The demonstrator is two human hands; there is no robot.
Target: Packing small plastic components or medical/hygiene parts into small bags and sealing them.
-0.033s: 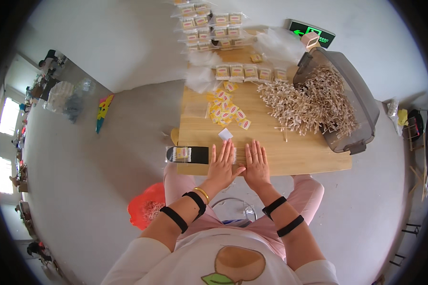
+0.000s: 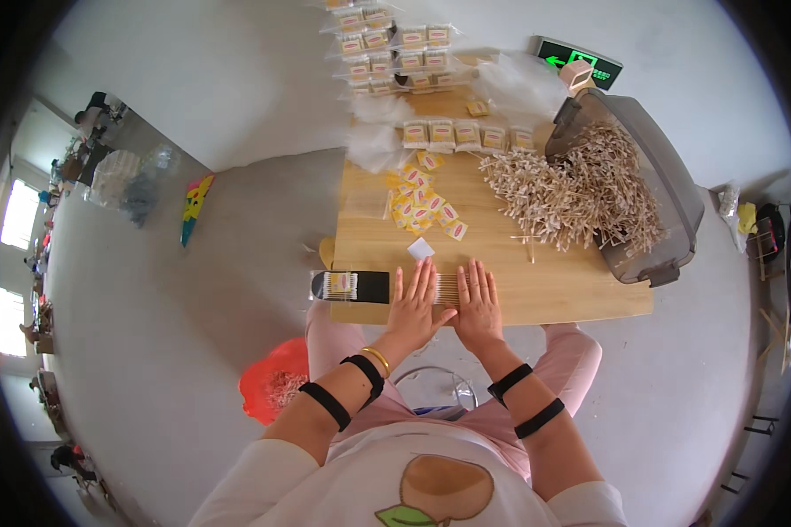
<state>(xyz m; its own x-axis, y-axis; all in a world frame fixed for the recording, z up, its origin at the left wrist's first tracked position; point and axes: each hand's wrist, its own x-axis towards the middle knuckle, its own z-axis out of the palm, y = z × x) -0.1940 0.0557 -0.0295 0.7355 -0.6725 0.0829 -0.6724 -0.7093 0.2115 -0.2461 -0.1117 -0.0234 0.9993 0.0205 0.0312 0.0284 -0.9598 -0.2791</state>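
A row of cotton swabs [image 2: 446, 288] lies side by side near the table's front edge, between my two hands. My left hand [image 2: 412, 300] rests flat over its left end, fingers stretched forward. My right hand [image 2: 477, 303] lies flat on its right end, also with straight fingers. The thumbs nearly meet below the swabs, and the palms hide both ends of the row. Left of my left hand is a black strip [image 2: 373, 286] bearing a clear bag of swabs with a yellow card [image 2: 339, 285]. A white paper square [image 2: 420, 249] sits just beyond my left fingertips.
Yellow-and-white cards [image 2: 424, 206] are scattered beyond the paper. Behind them stands a row of filled swab packs [image 2: 442, 134], with bagged packs [image 2: 373, 42] stacked farther back. Loose swabs [image 2: 580, 193] spill from a tipped grey bin [image 2: 668, 167]. A red container [image 2: 268, 356] is below left.
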